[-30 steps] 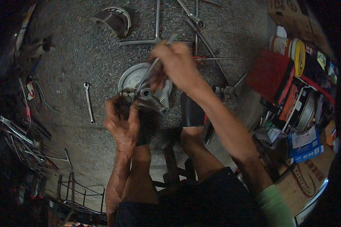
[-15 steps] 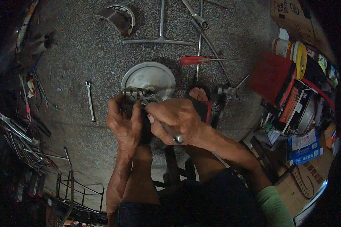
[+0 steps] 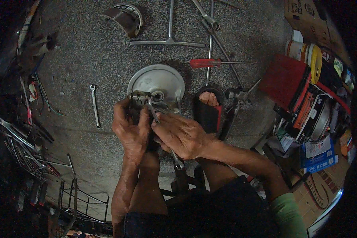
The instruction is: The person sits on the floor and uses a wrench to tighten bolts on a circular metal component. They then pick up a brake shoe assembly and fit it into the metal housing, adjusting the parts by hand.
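Right grip (image 3: 182, 137) clasping 1 wrench (image 3: 179, 162), left grip (image 3: 131, 129) pinching, apparently, a dark metal fitting (image 3: 138, 99), round metal plate (image 3: 152, 78) just beyond.

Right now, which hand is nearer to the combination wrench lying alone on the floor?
Left. The left hand is just right of the combination wrench; the right hand is farther right, beyond the left one, gripping another wrench.

Floor (image 3: 67, 91) ran open left of disc (image 3: 146, 77), with wrench (image 3: 94, 106) lying midway; narrow strip lay free between disc and T-bar (image 3: 170, 41); gap stood open between shoe (image 3: 136, 20) and T-bar's stem; screwdriver (image 3: 204, 63), rod (image 3: 209, 74) and foot (image 3: 209, 98) hindered way in from right; left hand (image 3: 131, 129) and right hand (image 3: 182, 137) closed off disc's near side; red box (image 3: 283, 81) and tub (image 3: 294, 50) barred farther right, tools (image 3: 16, 137) and wire frame (image 3: 75, 194) lower left
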`<move>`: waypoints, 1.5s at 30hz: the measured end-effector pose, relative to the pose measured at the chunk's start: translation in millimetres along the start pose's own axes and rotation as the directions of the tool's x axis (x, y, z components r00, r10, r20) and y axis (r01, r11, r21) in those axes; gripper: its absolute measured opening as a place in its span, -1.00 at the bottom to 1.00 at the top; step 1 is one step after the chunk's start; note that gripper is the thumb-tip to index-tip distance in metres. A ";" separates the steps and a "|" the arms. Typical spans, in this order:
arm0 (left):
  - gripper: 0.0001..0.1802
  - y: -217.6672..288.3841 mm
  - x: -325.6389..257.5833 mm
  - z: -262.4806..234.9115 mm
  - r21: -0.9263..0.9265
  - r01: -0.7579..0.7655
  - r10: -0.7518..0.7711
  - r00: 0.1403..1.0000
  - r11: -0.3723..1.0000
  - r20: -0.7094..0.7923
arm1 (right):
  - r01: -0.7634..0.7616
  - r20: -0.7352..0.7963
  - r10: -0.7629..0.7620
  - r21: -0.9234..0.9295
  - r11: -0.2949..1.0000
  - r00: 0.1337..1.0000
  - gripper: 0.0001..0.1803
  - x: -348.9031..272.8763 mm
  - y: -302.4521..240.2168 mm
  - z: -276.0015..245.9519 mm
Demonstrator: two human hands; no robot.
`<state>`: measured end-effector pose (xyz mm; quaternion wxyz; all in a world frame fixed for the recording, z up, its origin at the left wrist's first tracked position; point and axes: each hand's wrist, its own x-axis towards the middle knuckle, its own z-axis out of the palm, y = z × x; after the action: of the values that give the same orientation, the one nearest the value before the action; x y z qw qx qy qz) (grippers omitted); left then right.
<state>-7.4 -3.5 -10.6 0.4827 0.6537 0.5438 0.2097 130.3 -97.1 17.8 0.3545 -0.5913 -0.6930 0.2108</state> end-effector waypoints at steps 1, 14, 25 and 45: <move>-0.64 0.8 -0.2 1.0 -0.006 -0.002 0.002 1.000 1.000 -0.007 | -0.003 0.002 0.003 -0.012 1.000 1.000 -0.55 0.7 0.1 -0.6; -0.58 0.6 1.5 -5.3 0.023 -0.082 0.081 0.996 0.996 0.036 | -0.315 0.211 0.274 0.194 0.929 0.938 -0.80 62.0 15.4 -29.5; -0.61 1.2 1.6 -0.5 0.055 -0.040 0.041 0.999 0.998 -0.010 | -0.575 0.271 0.509 0.455 0.680 0.817 -0.69 93.3 79.7 -25.4; -0.65 7.1 1.1 1.5 -0.017 -0.004 0.004 1.000 1.000 -0.014 | -0.308 -0.062 0.340 0.300 0.903 0.938 -0.84 51.5 21.1 -44.2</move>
<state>-2.2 -2.8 -5.4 0.4841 0.6490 0.5441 0.2200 174.6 -48.4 44.4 0.4348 -0.6517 -0.5259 0.3311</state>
